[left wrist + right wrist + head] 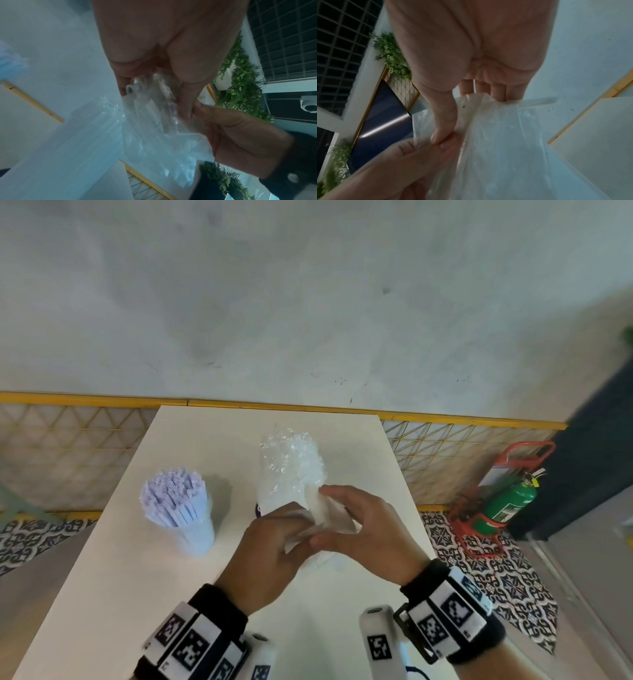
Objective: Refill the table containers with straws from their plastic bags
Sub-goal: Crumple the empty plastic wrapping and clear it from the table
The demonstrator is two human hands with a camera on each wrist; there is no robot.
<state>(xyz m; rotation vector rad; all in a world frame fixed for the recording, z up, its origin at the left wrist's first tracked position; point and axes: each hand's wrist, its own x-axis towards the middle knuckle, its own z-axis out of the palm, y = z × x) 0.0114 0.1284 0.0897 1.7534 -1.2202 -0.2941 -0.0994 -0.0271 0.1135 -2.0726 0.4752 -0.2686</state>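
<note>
A clear plastic bag of straws (pixel 291 463) stands on the white table (pixel 102 577), its crinkled far end pointing away from me. Both hands hold its near open end. My left hand (pixel 274 539) pinches the bag's film (pixel 154 108) with thumb and fingers, and clear straw ends (pixel 132 89) show inside. My right hand (pixel 346 522) grips the opposite flap of the bag (pixel 496 128), thumbs nearly touching. A clear container (pixel 185 508) packed with white paper-wrapped straws stands upright to the left of the bag.
A small dark object (pixel 258 510) peeks out behind the bag's left side. A yellow-railed lattice fence (pixel 445 453) runs behind the table. A green fire extinguisher (pixel 507 505) in a red stand sits on the patterned floor at the right.
</note>
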